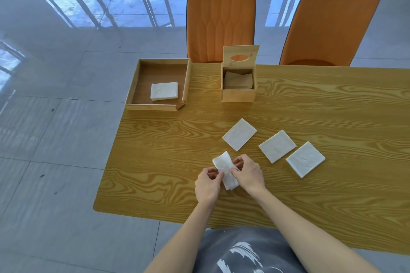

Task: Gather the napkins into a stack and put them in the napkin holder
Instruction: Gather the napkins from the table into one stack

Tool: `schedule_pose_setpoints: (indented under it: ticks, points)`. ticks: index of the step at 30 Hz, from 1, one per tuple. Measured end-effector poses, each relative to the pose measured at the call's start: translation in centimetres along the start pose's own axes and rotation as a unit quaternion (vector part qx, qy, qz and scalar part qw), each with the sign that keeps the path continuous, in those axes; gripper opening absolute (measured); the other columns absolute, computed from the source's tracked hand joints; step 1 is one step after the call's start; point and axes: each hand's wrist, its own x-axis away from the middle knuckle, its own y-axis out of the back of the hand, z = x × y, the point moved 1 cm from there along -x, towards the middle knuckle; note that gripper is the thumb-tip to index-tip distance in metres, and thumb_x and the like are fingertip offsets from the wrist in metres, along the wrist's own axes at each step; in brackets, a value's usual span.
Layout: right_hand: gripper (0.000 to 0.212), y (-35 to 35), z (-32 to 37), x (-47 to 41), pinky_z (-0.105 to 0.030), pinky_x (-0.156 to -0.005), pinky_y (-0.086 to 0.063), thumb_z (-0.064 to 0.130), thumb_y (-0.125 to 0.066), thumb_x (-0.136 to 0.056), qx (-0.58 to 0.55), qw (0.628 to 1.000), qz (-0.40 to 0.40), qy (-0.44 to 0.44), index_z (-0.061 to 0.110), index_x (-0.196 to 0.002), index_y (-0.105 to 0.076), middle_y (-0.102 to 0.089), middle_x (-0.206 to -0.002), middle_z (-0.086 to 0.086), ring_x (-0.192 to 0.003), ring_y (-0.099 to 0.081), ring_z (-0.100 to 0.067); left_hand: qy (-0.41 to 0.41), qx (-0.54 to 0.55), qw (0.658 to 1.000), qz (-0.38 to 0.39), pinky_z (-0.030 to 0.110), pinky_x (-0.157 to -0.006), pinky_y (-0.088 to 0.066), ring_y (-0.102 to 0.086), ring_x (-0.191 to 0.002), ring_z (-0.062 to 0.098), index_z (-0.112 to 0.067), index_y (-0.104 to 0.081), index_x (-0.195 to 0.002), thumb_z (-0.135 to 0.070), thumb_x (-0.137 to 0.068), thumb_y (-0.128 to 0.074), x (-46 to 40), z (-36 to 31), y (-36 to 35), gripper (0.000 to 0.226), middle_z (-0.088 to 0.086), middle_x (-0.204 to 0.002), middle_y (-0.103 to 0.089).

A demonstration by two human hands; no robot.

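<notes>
My left hand [207, 185] and my right hand [249, 173] both pinch one white folded napkin [224, 167] just above the wooden table [155, 173]. Three more white napkins lie flat to the right: one [239, 134] nearest the middle, a second [277, 146], a third [305, 159]. A small white napkin stack [164, 91] rests in the wooden tray [131, 93] at the far left corner. The wooden napkin holder box [238, 95] stands beside the tray with its lid [241, 56] tipped up; napkins [238, 80] lie inside it.
Two orange chairs stand behind the table, one [220, 20] behind the box and one [330, 20] to the right. The table's left edge runs close to the tray, with glossy grey floor tiles [55, 117] beyond.
</notes>
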Motion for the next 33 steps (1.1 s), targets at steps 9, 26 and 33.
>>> schedule_pose_setpoints:
  ticks: [9, 26, 33]
  points:
    - [0.037, 0.1, 0.3, -0.7, -0.018, -0.065, -0.052, 0.016, -0.077, -0.082, -0.295, 0.946, 0.128, -0.041, 0.012, -0.117, -0.065, -0.072, -0.101, 0.003, -0.092, -0.067, -0.008, 0.061, 0.193, 0.978, 0.052, 0.045, -0.083, -0.06, -0.071, -0.095, 0.024, -0.017, -0.057, -0.119, -0.042, -0.08, -0.077, -1.1, -0.4, 1.4, 0.05, 0.009, -0.107, -0.07]
    - [0.06, 3.2, 4.2, -7.2, -0.043, -0.082, -0.048, 0.041, -0.064, -0.089, 0.026, 0.983, -0.129, -0.124, 0.014, -0.139, -0.043, -0.047, -0.133, -0.013, -0.114, -0.056, -0.033, 0.056, 0.275, 0.959, 0.044, 0.036, -0.078, -0.058, -0.069, -0.099, 0.027, -0.006, -0.062, -0.122, -0.018, -0.09, -0.07, -3.0, -0.5, 1.7, 0.035, 0.011, -0.106, -0.072]
    - [0.056, 3.9, 4.1, -9.1, -0.046, -0.089, -0.048, 0.038, -0.07, -0.086, 0.061, 0.977, -0.086, -0.184, 0.013, -0.13, -0.047, -0.042, -0.134, -0.016, -0.117, -0.052, -0.036, 0.058, 0.275, 0.959, 0.038, 0.044, -0.093, -0.055, -0.068, -0.103, 0.026, -0.004, -0.06, -0.125, -0.018, -0.091, -0.068, -4.2, -1.3, 2.5, 0.038, 0.011, -0.111, -0.071]
